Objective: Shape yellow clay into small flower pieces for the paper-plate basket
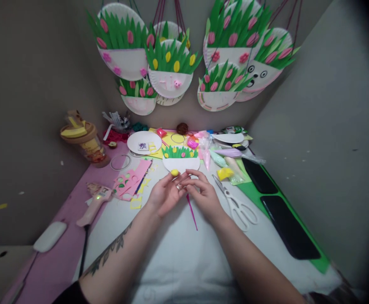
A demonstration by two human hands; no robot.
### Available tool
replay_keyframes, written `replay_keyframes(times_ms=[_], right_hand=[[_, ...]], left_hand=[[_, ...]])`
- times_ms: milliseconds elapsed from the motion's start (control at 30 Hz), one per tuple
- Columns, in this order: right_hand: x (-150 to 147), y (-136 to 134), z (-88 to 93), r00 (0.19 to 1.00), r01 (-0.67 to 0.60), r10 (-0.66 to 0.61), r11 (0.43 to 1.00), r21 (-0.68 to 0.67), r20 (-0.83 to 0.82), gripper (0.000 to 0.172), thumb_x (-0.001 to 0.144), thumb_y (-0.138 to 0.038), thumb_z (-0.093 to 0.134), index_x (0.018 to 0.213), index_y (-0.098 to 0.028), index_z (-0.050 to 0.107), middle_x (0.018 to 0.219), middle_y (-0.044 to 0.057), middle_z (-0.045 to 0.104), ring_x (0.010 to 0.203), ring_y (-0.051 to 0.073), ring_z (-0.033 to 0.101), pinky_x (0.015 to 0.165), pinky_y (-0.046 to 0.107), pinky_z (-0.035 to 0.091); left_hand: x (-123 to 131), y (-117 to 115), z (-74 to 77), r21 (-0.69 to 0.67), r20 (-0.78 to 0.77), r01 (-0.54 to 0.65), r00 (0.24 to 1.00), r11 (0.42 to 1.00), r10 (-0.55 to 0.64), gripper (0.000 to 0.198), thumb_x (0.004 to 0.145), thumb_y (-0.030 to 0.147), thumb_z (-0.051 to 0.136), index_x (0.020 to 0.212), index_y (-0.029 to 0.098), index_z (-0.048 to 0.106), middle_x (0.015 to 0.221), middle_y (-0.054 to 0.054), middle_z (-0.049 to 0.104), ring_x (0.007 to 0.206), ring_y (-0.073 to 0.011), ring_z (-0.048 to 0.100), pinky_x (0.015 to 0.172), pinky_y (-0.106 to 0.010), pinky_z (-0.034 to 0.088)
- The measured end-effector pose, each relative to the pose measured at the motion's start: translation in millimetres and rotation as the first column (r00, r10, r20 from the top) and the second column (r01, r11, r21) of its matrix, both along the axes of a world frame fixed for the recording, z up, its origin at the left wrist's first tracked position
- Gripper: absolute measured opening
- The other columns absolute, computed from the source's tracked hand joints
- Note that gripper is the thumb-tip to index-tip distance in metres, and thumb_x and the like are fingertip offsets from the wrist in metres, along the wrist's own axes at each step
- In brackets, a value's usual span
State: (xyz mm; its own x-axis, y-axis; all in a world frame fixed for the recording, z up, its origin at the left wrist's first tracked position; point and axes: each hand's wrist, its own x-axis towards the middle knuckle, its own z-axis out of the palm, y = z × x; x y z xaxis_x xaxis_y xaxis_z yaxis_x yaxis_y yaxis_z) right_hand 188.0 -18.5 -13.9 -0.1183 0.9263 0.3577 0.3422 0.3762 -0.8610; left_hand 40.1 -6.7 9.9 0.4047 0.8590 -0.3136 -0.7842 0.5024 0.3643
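Observation:
My left hand [168, 193] is palm up, with a small yellow ball [174, 172], which looks like soft clay, at the tips of its thumb and forefinger. My right hand [202, 192] comes in from the other side, its fingers loosely bent and apart, their tips against the left fingers. I see nothing in it. Below the hands a thin magenta stick [192, 214] points toward me; its upper end is hidden by the right hand. Just beyond them lies a white half paper plate [181, 164] with green paper grass and small yellow and pink flowers.
White scissors [236, 206] and two black phone-like slabs [290, 226] lie right. At left are a pink glue gun [97, 202], pink paper scraps [130, 179] and a tall cup [91, 145]. Bagged coloured clay [217, 158] sits behind; decorated plates [171, 80] hang above.

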Motion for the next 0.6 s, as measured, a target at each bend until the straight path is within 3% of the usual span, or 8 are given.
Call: replay_keyframes(times_ms=[100, 200, 333, 467, 600], right_hand=[[0.5, 1.3, -1.2, 0.994, 0.001, -0.012, 0.995, -0.096, -0.112, 0.015, 0.084, -0.027, 0.057, 0.085, -0.027, 0.072, 0.125, 0.006, 0.053, 0.12, 0.024, 0.048, 0.105, 0.045, 0.034], [-0.7, 0.2, 0.0, 0.998, 0.033, -0.037, 0.996, -0.079, -0.049, 0.015, 0.082, -0.026, 0.058, 0.084, -0.027, 0.072, 0.128, 0.006, 0.051, 0.122, 0.025, 0.047, 0.106, 0.046, 0.032], [-4.6, -3.0, 1.1, 0.986, 0.03, -0.047, 0.994, 0.104, 0.161, 0.018, 0.08, -0.017, 0.058, 0.083, -0.027, 0.073, 0.129, 0.006, 0.05, 0.123, 0.026, 0.042, 0.104, 0.048, 0.034], [-3.7, -3.6, -0.6, 0.933, 0.023, -0.148, 0.934, 0.357, 0.329, 0.025, 0.078, -0.012, 0.058, 0.091, -0.029, 0.072, 0.132, 0.005, 0.048, 0.127, 0.029, 0.035, 0.105, 0.053, 0.033], [0.0, -3.6, 0.7, 0.898, 0.016, -0.22, 0.882, 0.47, 0.382, 0.026, 0.076, -0.01, 0.06, 0.089, -0.03, 0.07, 0.133, 0.004, 0.047, 0.128, 0.03, 0.034, 0.104, 0.054, 0.034]], left_hand=[[0.9, -0.4, 0.9, -0.017, -0.022, 0.006, 1.0, 1.0, -0.007, 0.016, 0.089, 0.021, 0.047, 0.084, 0.012, 0.06, 0.104, -0.014, 0.064, 0.084, -0.0157, 0.064, 0.077, -0.029, 0.053], [2.3, -1.1, 1.1, -0.019, -0.031, 0.018, 0.999, 1.0, -0.019, 0.016, 0.089, 0.021, 0.047, 0.084, 0.012, 0.06, 0.106, -0.014, 0.064, 0.085, -0.0153, 0.064, 0.076, -0.028, 0.053], [3.4, -2.1, 0.8, -0.036, -0.041, 0.015, 0.999, 0.999, -0.017, 0.018, 0.089, 0.022, 0.048, 0.081, 0.014, 0.061, 0.101, -0.012, 0.065, 0.086, -0.0143, 0.064, 0.074, -0.025, 0.052], [2.6, -2.0, 1.2, -0.023, -0.055, 0.006, 0.998, 1.0, -0.007, 0.014, 0.086, 0.022, 0.052, 0.081, 0.014, 0.062, 0.105, -0.013, 0.064, 0.093, -0.0166, 0.063, 0.082, -0.026, 0.05], [1.5, -1.4, 1.6, -0.013, -0.053, 0.01, 0.999, 1.0, -0.01, 0.012, 0.085, 0.022, 0.054, 0.082, 0.014, 0.062, 0.106, -0.013, 0.065, 0.096, -0.0174, 0.062, 0.085, -0.028, 0.048]])
